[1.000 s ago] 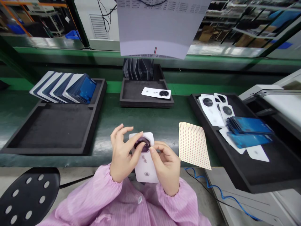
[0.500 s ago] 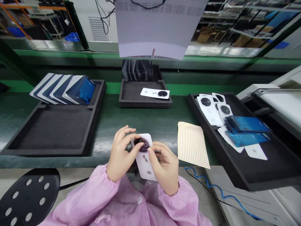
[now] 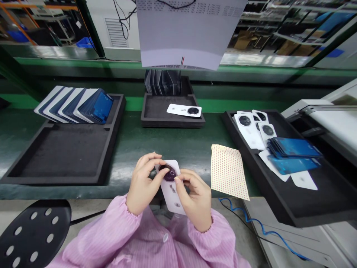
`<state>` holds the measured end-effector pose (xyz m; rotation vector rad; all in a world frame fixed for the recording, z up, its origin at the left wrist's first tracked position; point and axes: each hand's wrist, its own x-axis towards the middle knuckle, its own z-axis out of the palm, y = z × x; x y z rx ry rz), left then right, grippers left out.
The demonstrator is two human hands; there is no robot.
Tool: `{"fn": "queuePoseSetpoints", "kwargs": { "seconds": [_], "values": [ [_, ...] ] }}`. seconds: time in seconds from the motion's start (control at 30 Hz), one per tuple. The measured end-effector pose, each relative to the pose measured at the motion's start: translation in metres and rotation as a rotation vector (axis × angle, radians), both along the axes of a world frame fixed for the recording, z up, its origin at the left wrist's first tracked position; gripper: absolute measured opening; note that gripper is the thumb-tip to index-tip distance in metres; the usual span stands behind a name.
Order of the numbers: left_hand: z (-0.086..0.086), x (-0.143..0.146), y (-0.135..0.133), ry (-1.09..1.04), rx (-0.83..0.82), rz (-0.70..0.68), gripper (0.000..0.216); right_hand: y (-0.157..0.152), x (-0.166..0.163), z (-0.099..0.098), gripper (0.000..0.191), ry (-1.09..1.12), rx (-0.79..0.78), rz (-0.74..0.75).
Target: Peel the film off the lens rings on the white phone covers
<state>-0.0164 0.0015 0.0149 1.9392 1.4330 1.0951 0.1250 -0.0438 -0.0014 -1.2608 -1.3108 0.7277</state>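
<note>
Since half a second ago, I am seeing the left hand sitting slightly lower with its fingers curling tighter. The cover is hardly shifting.

- Left hand: the fingers are bending close together, pinching the cover's top edge beside the dark lens ring.
- Right hand: the fingers are curling in and gripping the cover's right side, with the thumb tip pressing at the ring's right rim.
- Cover: white, it is being held face-up between both hands, over the bench's near edge.
- Dotted sheet: lying just right of the hands.
- Left tray: carrying blue-filmed panels that are leaning in a row.
- Middle tray: holding one white cover.
- Right tray: holding white covers and blue panels.
- Stool: standing at lower left, well apart from the hands.
</note>
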Motion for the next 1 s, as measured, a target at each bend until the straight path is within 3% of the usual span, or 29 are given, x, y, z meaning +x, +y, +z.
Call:
{"fn": "queuePoseSetpoints", "kwargs": {
  "seconds": [0.43,1.0],
  "values": [
    [-0.0007,-0.001,-0.0026,0.079,0.227,0.049,0.011,-0.0002,-0.0003,0.002,0.007,-0.011,0.007,-0.004],
    [0.0005,-0.0003,-0.0038,0.095,0.217,0.017,0.012,-0.0002,-0.0009,0.0007,0.009,0.012,0.009,0.01]
  ]
}}
